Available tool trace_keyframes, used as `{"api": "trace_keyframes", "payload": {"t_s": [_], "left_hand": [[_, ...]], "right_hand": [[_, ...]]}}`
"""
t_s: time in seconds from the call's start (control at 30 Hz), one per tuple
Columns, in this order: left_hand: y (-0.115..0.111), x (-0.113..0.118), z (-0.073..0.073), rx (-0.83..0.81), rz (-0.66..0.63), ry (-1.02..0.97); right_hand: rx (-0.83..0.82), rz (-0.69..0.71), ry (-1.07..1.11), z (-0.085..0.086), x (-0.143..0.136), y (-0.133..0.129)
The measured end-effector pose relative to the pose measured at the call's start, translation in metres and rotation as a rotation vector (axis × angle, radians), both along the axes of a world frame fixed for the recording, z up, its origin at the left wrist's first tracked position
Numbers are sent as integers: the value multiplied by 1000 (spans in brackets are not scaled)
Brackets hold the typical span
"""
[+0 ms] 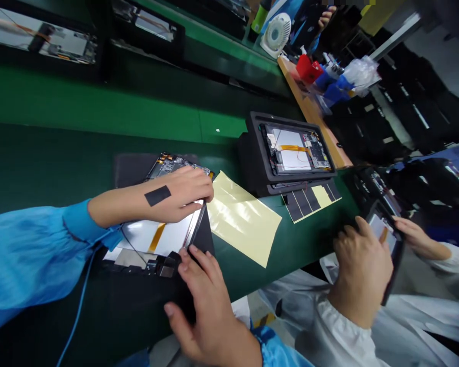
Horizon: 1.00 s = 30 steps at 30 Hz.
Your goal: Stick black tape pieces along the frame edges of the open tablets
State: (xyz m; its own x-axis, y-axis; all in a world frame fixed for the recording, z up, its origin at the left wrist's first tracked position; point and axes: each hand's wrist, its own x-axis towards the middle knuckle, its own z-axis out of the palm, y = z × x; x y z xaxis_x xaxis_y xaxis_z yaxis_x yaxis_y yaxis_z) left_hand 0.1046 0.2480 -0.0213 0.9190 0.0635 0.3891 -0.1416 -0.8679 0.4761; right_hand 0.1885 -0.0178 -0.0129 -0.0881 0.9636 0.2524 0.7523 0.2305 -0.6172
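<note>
Seemingly, the left hand (pixel 185 190) wears a black label (pixel 157 195).

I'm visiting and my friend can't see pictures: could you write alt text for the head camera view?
A person's left hand reaches across an opened electronic device on a green bench, the right hand at its edge. A glossy yellow sheet lies beside it; at the picture's right, a co-worker's hands hold a second device.

Glare streaks the yellow sheet (pixel 245 219); the far right seems blurred.
</note>
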Motion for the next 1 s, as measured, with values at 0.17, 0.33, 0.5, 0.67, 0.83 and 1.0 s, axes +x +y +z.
{"api": "trace_keyframes", "payload": {"t_s": [0.17,0.33,0.5,0.67,0.83,1.0], "left_hand": [[-18,-17,23,-117,-126,-28],[-33,-32,25,-260,-317,105],[-21,-20,16,-154,-343,164],[-4,0,13,-50,-296,153],[1,4,4,-75,-288,32],[-1,6,-1,-188,-283,41]], "right_hand": [[-35,-36,-6,1,0,-2],[-8,-16,-7,1,1,-1],[-23,-3,-15,-1,3,-1],[-30,-18,37,3,2,-1],[-77,-42,187,25,9,10],[-291,-143,426,48,32,43]]}}
